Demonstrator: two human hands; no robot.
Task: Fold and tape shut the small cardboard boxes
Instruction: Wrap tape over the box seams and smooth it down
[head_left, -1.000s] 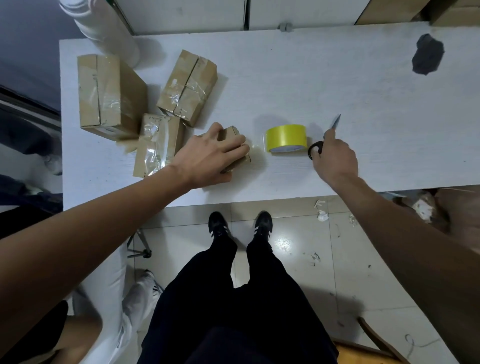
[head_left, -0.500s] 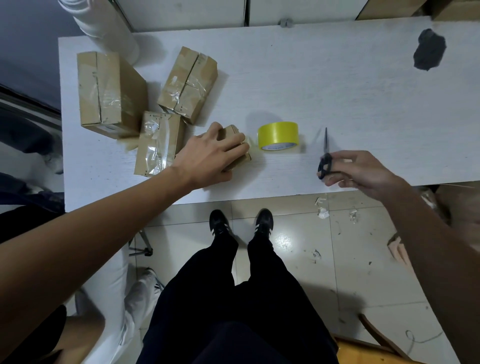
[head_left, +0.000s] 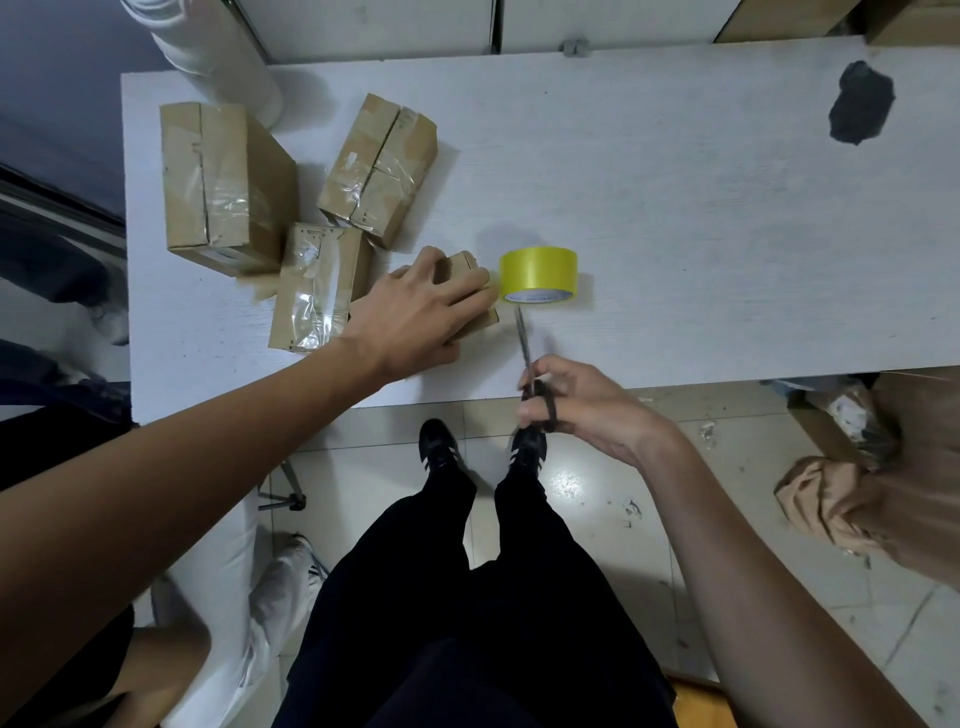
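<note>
My left hand (head_left: 421, 312) lies over a small cardboard box (head_left: 470, 270) near the table's front edge, fingers spread across its top, and hides most of it. A yellow roll of tape (head_left: 537, 273) stands just right of that box. My right hand (head_left: 582, 405) grips black-handled scissors (head_left: 524, 345) at the table's front edge. Their blades point up toward the gap between the box and the tape roll. Whether a strip of tape runs from roll to box is not visible.
Three taped cardboard boxes sit at the table's left: a large one (head_left: 223, 182), one (head_left: 376, 166) at the back, one (head_left: 317, 286) beside my left hand. A white roll (head_left: 218, 57) leans at the back left corner. A dark patch (head_left: 860, 104) marks the white table (head_left: 727, 234).
My right hand picked up the scissors from right of the tape and swung them leftward and nearer, blades now pointing at the gap. The tape roll shifted left toward the box. My left hand stayed.
</note>
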